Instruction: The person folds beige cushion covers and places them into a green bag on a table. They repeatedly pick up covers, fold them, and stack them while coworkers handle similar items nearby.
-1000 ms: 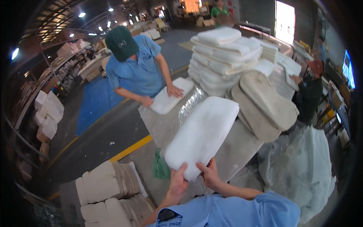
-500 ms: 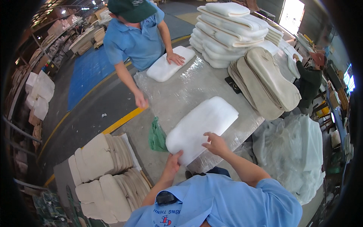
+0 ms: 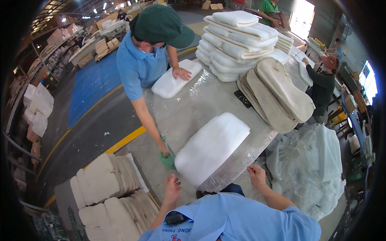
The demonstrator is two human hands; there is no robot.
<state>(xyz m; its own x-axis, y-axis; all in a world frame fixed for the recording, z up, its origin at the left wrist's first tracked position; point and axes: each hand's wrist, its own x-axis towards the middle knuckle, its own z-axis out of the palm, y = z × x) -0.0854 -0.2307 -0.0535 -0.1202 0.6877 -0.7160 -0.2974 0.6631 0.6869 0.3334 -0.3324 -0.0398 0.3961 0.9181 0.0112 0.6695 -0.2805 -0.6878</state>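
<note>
A white padded cushion piece (image 3: pixel 213 148), rounded at its ends, lies on the clear plastic film (image 3: pixel 189 106) that covers the table. My left hand (image 3: pixel 172 189) is off the near left end of the padding, empty, its fingers loosely apart. At the near right edge of the film, my right hand (image 3: pixel 256 175) has its fingers closed together; whether they pinch the film is too small to tell. Across the table a co-worker in a green cap (image 3: pixel 163 25) grips a green cloth or bag (image 3: pixel 168 160) with one hand. The co-worker's other hand rests on a second white padding (image 3: pixel 177 79).
Folded white padding (image 3: pixel 239 44) is piled at the far side, beside a stack of beige cushion covers (image 3: pixel 277 92). More beige pieces (image 3: pixel 106 176) stand at the lower left. Bulky clear plastic wrapping (image 3: pixel 305 168) fills the right. Other people work in the background.
Both my hands have come off the white padding, the right moving right to the film's edge. The co-worker's hand has reached down and taken hold of the green cloth or bag.
</note>
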